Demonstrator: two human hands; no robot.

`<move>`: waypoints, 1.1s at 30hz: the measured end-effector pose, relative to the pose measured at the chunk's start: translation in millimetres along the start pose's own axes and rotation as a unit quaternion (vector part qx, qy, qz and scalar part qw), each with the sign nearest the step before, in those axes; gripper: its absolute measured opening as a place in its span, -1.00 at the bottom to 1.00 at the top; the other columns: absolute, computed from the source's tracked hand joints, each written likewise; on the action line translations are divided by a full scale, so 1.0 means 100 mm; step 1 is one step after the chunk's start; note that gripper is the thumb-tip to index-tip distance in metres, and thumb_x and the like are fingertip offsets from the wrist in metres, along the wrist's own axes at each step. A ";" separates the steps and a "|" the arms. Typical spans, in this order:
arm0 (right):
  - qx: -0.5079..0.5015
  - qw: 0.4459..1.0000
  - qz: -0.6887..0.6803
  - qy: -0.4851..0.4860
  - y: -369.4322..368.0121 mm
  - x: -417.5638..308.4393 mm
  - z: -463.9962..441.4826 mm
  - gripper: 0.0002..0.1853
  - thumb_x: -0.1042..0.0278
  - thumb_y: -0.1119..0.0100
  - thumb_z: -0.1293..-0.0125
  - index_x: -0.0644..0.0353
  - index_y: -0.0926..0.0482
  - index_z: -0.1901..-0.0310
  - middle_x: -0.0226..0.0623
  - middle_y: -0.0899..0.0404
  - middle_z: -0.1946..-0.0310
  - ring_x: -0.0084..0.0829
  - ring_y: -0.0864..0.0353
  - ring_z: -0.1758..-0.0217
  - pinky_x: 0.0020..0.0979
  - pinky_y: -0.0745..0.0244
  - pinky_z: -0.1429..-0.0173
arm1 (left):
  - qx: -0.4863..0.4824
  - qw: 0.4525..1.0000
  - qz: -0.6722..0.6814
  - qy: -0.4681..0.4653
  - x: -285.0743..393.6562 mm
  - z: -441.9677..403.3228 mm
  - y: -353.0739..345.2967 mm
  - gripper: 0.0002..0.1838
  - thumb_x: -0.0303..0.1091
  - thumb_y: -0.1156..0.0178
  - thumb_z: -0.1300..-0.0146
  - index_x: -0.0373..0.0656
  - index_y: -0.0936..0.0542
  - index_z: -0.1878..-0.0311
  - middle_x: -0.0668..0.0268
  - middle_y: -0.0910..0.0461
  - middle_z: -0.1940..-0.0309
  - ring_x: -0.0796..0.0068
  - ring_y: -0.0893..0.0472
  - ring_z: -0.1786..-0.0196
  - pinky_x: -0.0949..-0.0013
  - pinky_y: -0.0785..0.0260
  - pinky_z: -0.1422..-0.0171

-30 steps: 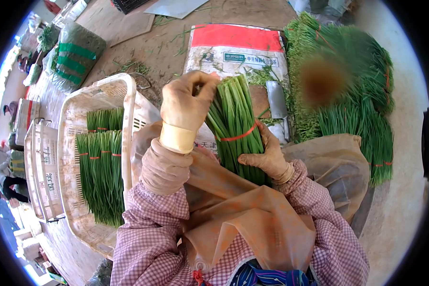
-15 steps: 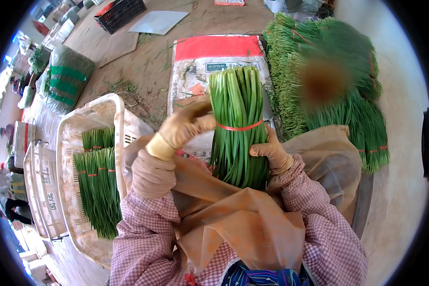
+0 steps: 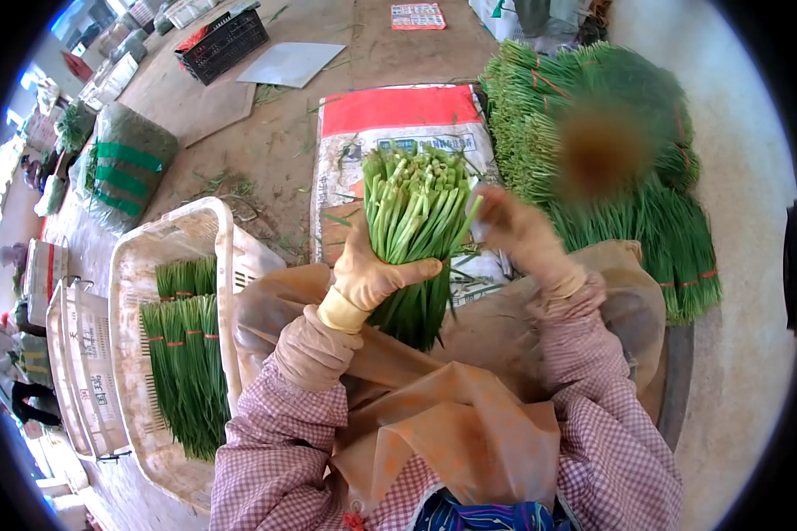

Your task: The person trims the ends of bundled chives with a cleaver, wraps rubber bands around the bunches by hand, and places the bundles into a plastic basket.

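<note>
Over my apron (image 3: 452, 407), my left hand (image 3: 367, 276) is wrapped round a bunch (image 3: 416, 208); my right hand (image 3: 527, 234), loosely curled beside it, is too blurred to tell whether it holds anything. Tied bunches (image 3: 184, 372) sit in the crate (image 3: 225, 257) (finished, I'd judge); this one isn't there yet. A pile (image 3: 633, 243) lies rightward; my bunch hides part of the sack (image 3: 398, 111).

Ahead of me the floor (image 3: 363, 57) is brown and dusty, green scraps (image 3: 230, 184) strewn across it; on my right runs a smooth, pale strip (image 3: 735, 354). A grey sheet (image 3: 292, 65) lies flat near a black crate (image 3: 226, 49) — and past a big green-banded bag (image 3: 133, 164) on my left, bright light (image 3: 4, 177) washes the room's far edge.
</note>
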State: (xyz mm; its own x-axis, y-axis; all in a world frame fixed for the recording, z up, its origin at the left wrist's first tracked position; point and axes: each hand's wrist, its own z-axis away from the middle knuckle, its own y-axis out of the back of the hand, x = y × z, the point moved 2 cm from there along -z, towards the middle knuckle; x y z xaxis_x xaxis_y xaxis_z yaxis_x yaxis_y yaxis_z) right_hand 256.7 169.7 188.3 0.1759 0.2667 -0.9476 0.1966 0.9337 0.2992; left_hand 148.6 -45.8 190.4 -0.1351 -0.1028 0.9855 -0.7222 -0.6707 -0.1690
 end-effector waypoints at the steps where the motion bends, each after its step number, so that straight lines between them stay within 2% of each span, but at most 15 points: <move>1: 0.061 0.994 -0.062 0.069 0.16 -0.23 0.05 -0.34 0.17 -0.36 -0.19 0.14 -0.36 -0.30 -0.27 -0.55 0.00 -0.37 -0.45 -0.16 -0.35 -0.35 -0.24 | 0.012 1.000 -0.022 0.010 0.05 -0.01 -0.01 -0.10 -0.42 -0.58 0.17 -0.32 -0.28 -0.26 0.19 -0.55 -0.08 0.37 -0.55 -0.10 0.30 -0.39 -0.25; 6: 0.154 0.917 -0.127 0.344 0.30 -0.85 0.09 -0.48 0.27 -0.24 -0.27 0.12 -0.40 -0.25 -0.19 -0.58 0.00 -0.31 -0.46 -0.22 -0.33 -0.34 -0.27 | 0.034 0.990 -0.126 -0.044 0.10 -0.01 -0.08 -0.04 -0.31 -0.61 0.22 -0.31 -0.28 -0.26 0.18 -0.56 -0.08 0.36 -0.55 -0.11 0.35 -0.39 -0.25; 7: 0.149 0.896 0.088 0.410 0.01 -0.78 -0.02 -0.49 0.25 -0.18 -0.33 0.15 -0.36 -0.27 -0.15 -0.56 -0.04 -0.30 -0.45 -0.25 -0.32 -0.32 -0.30 | 0.032 0.991 -0.128 -0.035 0.10 -0.01 -0.11 -0.03 -0.29 -0.61 0.21 -0.31 -0.27 -0.27 0.18 -0.56 -0.08 0.36 -0.56 -0.12 0.35 -0.39 -0.25; 9: 0.137 0.829 0.297 0.454 -0.19 -0.76 -0.09 -0.50 0.24 -0.12 -0.38 0.19 -0.32 -0.29 -0.10 -0.54 -0.08 -0.29 -0.43 -0.28 -0.31 -0.30 -0.32 | 0.004 0.996 -0.079 -0.033 0.05 -0.01 -0.14 0.01 -0.26 -0.60 0.20 -0.30 -0.21 -0.30 0.20 -0.56 -0.09 0.37 -0.55 -0.13 0.32 -0.40 -0.24; 12: 0.031 0.900 0.218 0.375 -0.16 -0.84 -0.23 -0.60 0.17 -0.01 -0.47 0.20 -0.43 -0.21 -0.08 -0.55 -0.06 -0.27 -0.40 -0.30 -0.31 -0.31 -0.31 | 0.034 0.993 -0.112 -0.027 -0.03 0.03 -0.08 0.00 -0.26 -0.59 0.18 -0.28 -0.18 -0.30 0.21 -0.55 -0.11 0.38 -0.55 -0.14 0.33 -0.41 -0.23; 14: 0.127 0.923 -0.237 0.276 0.13 -0.92 -0.19 -0.70 0.21 -0.02 -0.47 0.26 -0.56 0.00 -0.17 -0.62 0.10 -0.37 -0.53 -0.13 -0.39 -0.43 -0.15 | 0.009 1.000 -0.026 -0.009 0.09 0.05 -0.15 -0.03 -0.29 -0.56 0.13 -0.27 -0.16 -0.29 0.24 -0.54 -0.12 0.39 -0.54 -0.15 0.34 -0.38 -0.26; 15: 0.128 0.923 -0.235 0.275 0.21 -0.89 -0.15 -0.70 0.21 -0.02 -0.47 0.26 -0.56 0.00 -0.17 -0.62 0.10 -0.37 -0.53 -0.13 -0.39 -0.43 -0.15 | 0.026 0.999 -0.040 -0.018 0.09 0.04 -0.15 -0.02 -0.33 -0.58 0.17 -0.30 -0.20 -0.30 0.20 -0.55 -0.12 0.38 -0.54 -0.14 0.34 -0.38 -0.26; 17: 0.144 0.955 -0.144 0.214 0.30 -0.81 -0.07 -0.73 0.22 -0.11 -0.43 0.31 -0.60 0.16 -0.34 -0.65 0.27 -0.52 -0.59 0.13 -0.49 -0.48 0.02 | 0.047 0.995 -0.075 -0.033 0.14 0.04 -0.18 -0.05 -0.36 -0.58 0.21 -0.33 -0.26 -0.27 0.18 -0.56 -0.09 0.37 -0.56 -0.11 0.34 -0.40 -0.24; 20: 0.131 0.968 -0.036 0.212 0.13 -0.78 0.05 -0.74 0.24 -0.17 -0.39 0.33 -0.58 0.16 -0.40 -0.64 0.34 -0.63 -0.56 0.29 -0.55 -0.46 0.13 | 0.047 0.997 -0.029 -0.057 0.06 0.00 -0.21 -0.11 -0.35 -0.58 0.22 -0.31 -0.29 -0.20 0.19 -0.57 -0.05 0.36 -0.57 -0.08 0.33 -0.42 -0.21; 21: 0.170 0.959 0.050 0.222 0.08 -0.82 0.11 -0.76 0.24 -0.21 -0.35 0.29 -0.58 0.19 -0.37 -0.63 0.36 -0.58 -0.57 0.28 -0.55 -0.45 0.14 | 0.065 0.974 -0.204 -0.075 0.16 0.04 -0.21 -0.15 -0.32 -0.57 0.21 -0.29 -0.30 -0.15 0.19 -0.57 -0.03 0.35 -0.58 -0.05 0.32 -0.43 -0.18; 24: 0.194 0.905 0.152 0.348 -0.06 -1.01 0.16 -0.78 0.25 -0.24 -0.32 0.24 -0.58 0.21 -0.32 -0.63 0.37 -0.50 -0.59 0.31 -0.54 -0.47 0.15 | 0.108 0.935 -0.326 -0.087 -0.04 0.00 -0.14 -0.16 -0.29 -0.57 0.21 -0.28 -0.30 -0.14 0.18 -0.57 -0.01 0.35 -0.59 -0.02 0.33 -0.45 -0.13; 26: 0.174 0.908 0.144 0.354 -0.20 -1.06 0.12 -0.81 0.23 -0.30 -0.22 0.16 -0.59 0.26 -0.33 -0.60 0.32 -0.39 -0.58 0.29 -0.46 -0.48 0.13 | 0.143 0.926 -0.319 -0.145 -0.26 -0.09 -0.09 -0.10 -0.07 -0.58 0.33 -0.16 -0.32 -0.10 0.08 -0.61 0.20 -0.01 -0.61 0.14 0.07 -0.46 0.04; 28: 0.149 0.796 0.397 0.432 -0.38 -1.13 0.07 -0.80 0.20 -0.33 -0.11 0.08 -0.61 0.28 -0.35 -0.54 0.25 -0.31 -0.52 0.19 -0.28 -0.44 0.01 | 0.166 0.905 -0.365 -0.141 -0.16 -0.06 -0.13 -0.20 -0.04 -0.55 0.30 -0.16 -0.39 -0.01 0.09 -0.62 0.25 -0.02 -0.61 0.18 0.05 -0.46 0.08; 29: 0.157 0.775 0.454 0.410 -0.49 -1.09 0.04 -0.77 0.15 -0.33 -0.02 0.01 -0.62 0.30 -0.36 -0.49 0.20 -0.28 -0.46 0.09 -0.15 -0.33 -0.10 | 0.185 0.883 -0.409 -0.139 -0.04 -0.02 -0.18 -0.26 -0.02 -0.54 0.28 -0.16 -0.42 0.04 0.09 -0.62 0.28 -0.03 -0.62 0.22 0.03 -0.46 0.11; 33: 0.179 0.753 0.516 0.367 -0.67 -1.02 -0.10 -0.77 0.15 -0.31 -0.04 0.04 -0.64 0.30 -0.34 -0.50 0.18 -0.26 -0.47 0.04 -0.13 -0.27 -0.16 | 0.198 0.857 -0.468 -0.086 -0.05 -0.01 -0.15 -0.18 0.01 -0.56 0.32 -0.16 -0.41 -0.01 0.07 -0.62 0.27 0.00 -0.63 0.20 0.10 -0.49 0.11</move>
State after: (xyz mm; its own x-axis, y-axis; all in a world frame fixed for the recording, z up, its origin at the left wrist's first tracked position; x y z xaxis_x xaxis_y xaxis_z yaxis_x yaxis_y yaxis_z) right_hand 215.5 82.0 263.7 -0.1412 0.9891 0.0428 0.5907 0.0494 0.8054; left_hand 159.6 -34.9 187.5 0.5042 0.5329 0.6796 -0.1681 -0.7113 0.6825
